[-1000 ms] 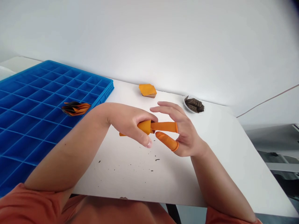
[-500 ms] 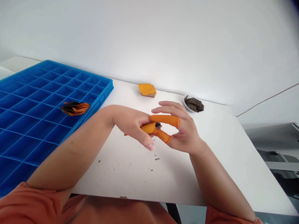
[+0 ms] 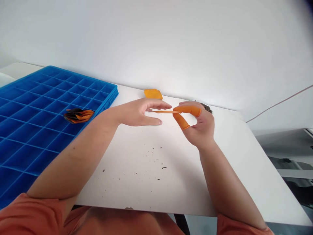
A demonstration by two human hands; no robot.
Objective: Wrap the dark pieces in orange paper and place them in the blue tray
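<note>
My right hand [image 3: 201, 122], with orange finger cots on its thumb and index finger, pinches the edge of a thin orange paper sheet [image 3: 162, 112]. The sheet is seen edge-on, above the table. My left hand [image 3: 144, 112] is open around the sheet's other end, fingers above it and thumb below, and does not visibly grip it. Behind the hands lies a stack of orange paper [image 3: 153, 94]. A pile of dark brown flat pieces [image 3: 207, 108] is mostly hidden behind my right hand.
On the left is a blue tray [image 3: 111, 98] divided into compartments, with a bundle of orange and black folded papers [image 3: 79, 115] in one of them. Small dark crumbs [image 3: 158, 168] lie scattered on the white table [image 3: 234, 169]. A white wall stands behind.
Both hands have moved up and away from me, and the right one has moved right. The sheet has gone from curled under my left hand to flat and edge-on between the hands.
</note>
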